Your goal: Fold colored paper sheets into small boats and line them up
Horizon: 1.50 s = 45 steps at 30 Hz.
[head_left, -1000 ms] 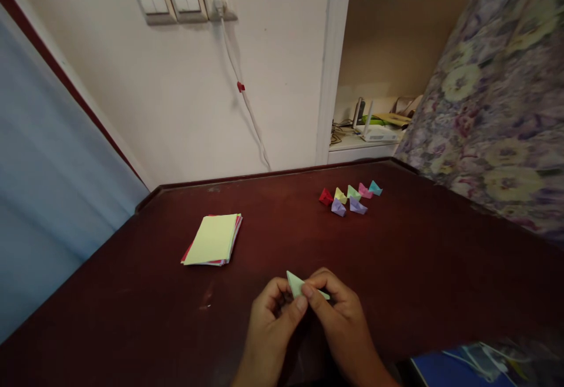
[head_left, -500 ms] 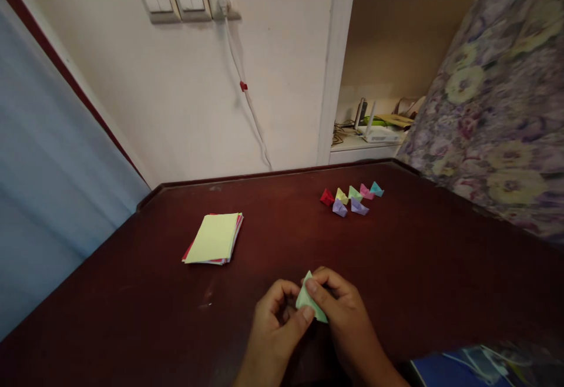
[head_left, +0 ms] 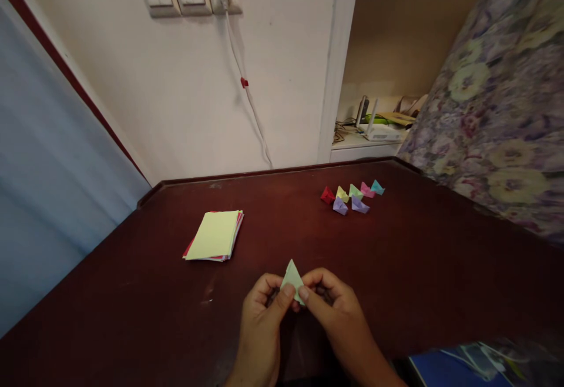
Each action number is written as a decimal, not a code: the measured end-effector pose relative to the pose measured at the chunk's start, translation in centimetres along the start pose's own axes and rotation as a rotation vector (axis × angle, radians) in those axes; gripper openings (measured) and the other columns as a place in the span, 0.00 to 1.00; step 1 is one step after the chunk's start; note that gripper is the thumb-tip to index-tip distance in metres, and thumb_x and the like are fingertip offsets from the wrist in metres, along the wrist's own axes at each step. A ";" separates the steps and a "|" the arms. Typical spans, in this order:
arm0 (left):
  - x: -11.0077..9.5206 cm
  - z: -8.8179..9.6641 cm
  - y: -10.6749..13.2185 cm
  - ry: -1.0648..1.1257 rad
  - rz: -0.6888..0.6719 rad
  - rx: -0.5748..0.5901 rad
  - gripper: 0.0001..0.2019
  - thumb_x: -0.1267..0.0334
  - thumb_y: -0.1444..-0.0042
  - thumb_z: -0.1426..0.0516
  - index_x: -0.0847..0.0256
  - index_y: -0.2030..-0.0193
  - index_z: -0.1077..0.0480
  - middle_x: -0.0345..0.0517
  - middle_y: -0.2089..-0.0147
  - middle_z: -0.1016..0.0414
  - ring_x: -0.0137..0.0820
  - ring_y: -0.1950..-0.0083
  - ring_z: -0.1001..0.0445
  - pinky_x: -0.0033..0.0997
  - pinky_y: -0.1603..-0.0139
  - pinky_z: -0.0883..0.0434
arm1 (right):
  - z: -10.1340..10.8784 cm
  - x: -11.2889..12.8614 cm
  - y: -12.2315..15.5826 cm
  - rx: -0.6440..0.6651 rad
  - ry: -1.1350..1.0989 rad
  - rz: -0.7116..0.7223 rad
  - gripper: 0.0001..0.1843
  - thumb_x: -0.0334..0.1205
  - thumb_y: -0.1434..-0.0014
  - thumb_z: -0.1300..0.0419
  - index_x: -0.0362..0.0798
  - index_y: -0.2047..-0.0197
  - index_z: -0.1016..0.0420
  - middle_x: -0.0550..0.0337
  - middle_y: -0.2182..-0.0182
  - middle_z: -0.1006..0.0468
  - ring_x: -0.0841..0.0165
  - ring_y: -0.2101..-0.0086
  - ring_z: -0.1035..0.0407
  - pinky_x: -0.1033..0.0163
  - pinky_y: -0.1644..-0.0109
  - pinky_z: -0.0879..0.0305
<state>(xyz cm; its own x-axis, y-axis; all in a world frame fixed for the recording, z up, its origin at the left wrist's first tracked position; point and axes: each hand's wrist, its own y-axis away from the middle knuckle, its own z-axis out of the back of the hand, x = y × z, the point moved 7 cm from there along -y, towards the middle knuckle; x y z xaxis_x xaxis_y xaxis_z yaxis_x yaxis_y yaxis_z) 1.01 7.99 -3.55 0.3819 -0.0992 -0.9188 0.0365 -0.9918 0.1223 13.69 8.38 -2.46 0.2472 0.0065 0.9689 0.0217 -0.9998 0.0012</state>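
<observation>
A small pale green triangle of folded paper (head_left: 291, 274) sits between the person's two bare hands, over the near part of the dark red-brown, glossy table (head_left: 273, 228). The left hand (head_left: 263, 308) has its grip clamped on the triangle's left side, the thumb pressed flat on the face towards the person near the lower edge, with curled fingers behind. The right hand (head_left: 337, 305) has its grip closed on the lower right side, its thumb tip lying on the right edge and its bent fingers beside and behind the paper. The two thumb tips are close together, a narrow strip of green between them. Most of the triangle rises above the thumbs, its point upward and free of both grips; the lower corners are partly hidden by the thumbs. Whether the paper touches the table cannot be told.

Beyond the left hand lies a slightly fanned stack of rectangular coloured paper sheets (head_left: 214, 235), pale yellow on top, with red edges showing beneath. Beyond the right hand, well apart from it, stand seven small folded paper shapes (head_left: 327, 195) in red, yellow, green, pink, blue and purple.
</observation>
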 end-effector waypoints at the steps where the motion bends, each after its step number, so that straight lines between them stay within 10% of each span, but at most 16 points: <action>1: 0.0 -0.1 0.0 -0.001 0.004 0.012 0.12 0.58 0.47 0.33 0.62 0.72 0.27 0.40 0.73 0.27 0.31 0.69 0.32 0.29 0.64 0.32 | 0.0 0.1 0.0 -0.010 0.024 -0.001 0.10 0.44 0.45 0.34 0.48 0.72 0.25 0.61 0.75 0.22 0.66 0.71 0.29 0.63 0.63 0.34; 22: -1.2 0.0 -0.2 -0.334 -0.037 0.136 0.09 0.57 0.46 0.33 0.60 0.69 0.23 0.40 0.71 0.26 0.31 0.68 0.32 0.26 0.66 0.34 | 1.1 0.5 -0.3 0.031 0.057 -0.021 0.09 0.45 0.44 0.33 0.48 0.69 0.22 0.64 0.73 0.27 0.68 0.71 0.35 0.65 0.66 0.39; 45: 0.0 -1.0 -0.2 0.100 0.086 0.148 0.03 0.66 0.42 0.36 0.60 0.61 0.23 0.40 0.68 0.24 0.29 0.68 0.30 0.28 0.63 0.31 | 0.3 -0.6 -0.3 0.076 -0.159 -0.004 0.08 0.44 0.39 0.35 0.47 0.62 0.20 0.64 0.74 0.24 0.71 0.71 0.32 0.66 0.63 0.35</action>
<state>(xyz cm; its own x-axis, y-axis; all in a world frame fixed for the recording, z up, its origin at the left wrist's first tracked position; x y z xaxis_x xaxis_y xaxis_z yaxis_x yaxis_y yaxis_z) 1.90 8.25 -3.24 0.4683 -0.1828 -0.8645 -0.1336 -0.9818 0.1352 13.84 8.68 -3.13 0.3974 0.0198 0.9175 0.0948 -0.9953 -0.0195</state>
